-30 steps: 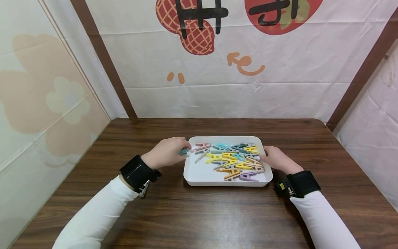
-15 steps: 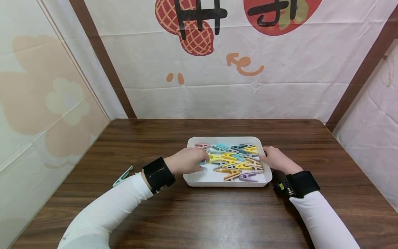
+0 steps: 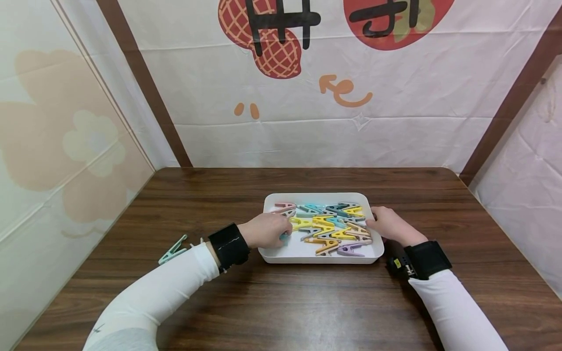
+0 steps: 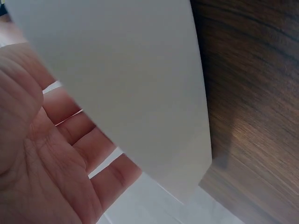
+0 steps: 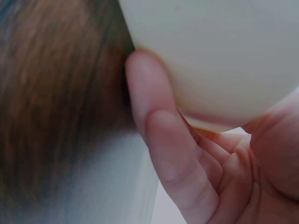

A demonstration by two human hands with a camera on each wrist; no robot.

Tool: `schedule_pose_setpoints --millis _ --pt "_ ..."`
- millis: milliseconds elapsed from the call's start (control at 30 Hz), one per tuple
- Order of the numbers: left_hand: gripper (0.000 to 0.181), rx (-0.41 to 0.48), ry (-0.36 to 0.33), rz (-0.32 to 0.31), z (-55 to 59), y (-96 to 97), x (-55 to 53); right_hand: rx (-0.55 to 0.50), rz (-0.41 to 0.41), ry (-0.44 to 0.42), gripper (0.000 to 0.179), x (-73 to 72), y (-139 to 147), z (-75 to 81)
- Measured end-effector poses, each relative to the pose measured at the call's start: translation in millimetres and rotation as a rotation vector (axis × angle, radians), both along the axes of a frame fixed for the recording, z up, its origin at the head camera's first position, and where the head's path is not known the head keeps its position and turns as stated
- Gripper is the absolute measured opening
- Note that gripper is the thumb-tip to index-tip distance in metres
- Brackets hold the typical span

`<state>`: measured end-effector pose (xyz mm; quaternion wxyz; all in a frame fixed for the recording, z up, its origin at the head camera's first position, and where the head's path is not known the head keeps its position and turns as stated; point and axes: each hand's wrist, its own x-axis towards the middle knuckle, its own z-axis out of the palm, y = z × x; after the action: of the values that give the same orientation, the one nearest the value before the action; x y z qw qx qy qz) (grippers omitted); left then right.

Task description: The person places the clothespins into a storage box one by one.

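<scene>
A shallow white tray [image 3: 307,258] on the table holds several clothespins in yellow [image 3: 322,220], teal, pink, grey and purple [image 3: 350,249]. My left hand [image 3: 268,230] reaches over the tray's left wall, pinching a teal clothespin [image 3: 284,238] low inside; the fingers hide most of it. In the left wrist view, the tray's outer wall [image 4: 135,93] covers the fingertips, and the palm [image 4: 37,163] faces the camera. My right hand [image 3: 392,225] grips the tray's right end. In the right wrist view, its fingers [image 5: 163,121] curl against the tray's outer wall [image 5: 224,60].
A mint-green clothespin [image 3: 172,251] lies on the brown wooden table [image 3: 333,302], left of the tray and next to my left forearm [image 3: 167,285]. White printed cloth [image 3: 281,141] hangs behind the table and along both sides.
My left hand has moved right and down from the tray's left edge into the tray, taking the teal clothespin along. The mint-green clothespin on the table has come into view. The right hand stays put.
</scene>
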<state>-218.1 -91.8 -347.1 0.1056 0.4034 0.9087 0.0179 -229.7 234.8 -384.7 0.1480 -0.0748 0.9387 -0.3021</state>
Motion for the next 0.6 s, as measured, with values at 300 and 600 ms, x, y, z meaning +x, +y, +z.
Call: schedule_pose_setpoints --millis 300,600 --pt "0.015 -0.019 0.057 0.017 -1.6 1.1 -5.2 0.009 -0.007 0.000 0.050 0.8 -0.6 0.6" --pt "0.017 -0.030 0.091 0.055 -3.2 2.6 -9.7 0.009 -0.001 -0.008 0.049 0.5 -0.2 -0.7"
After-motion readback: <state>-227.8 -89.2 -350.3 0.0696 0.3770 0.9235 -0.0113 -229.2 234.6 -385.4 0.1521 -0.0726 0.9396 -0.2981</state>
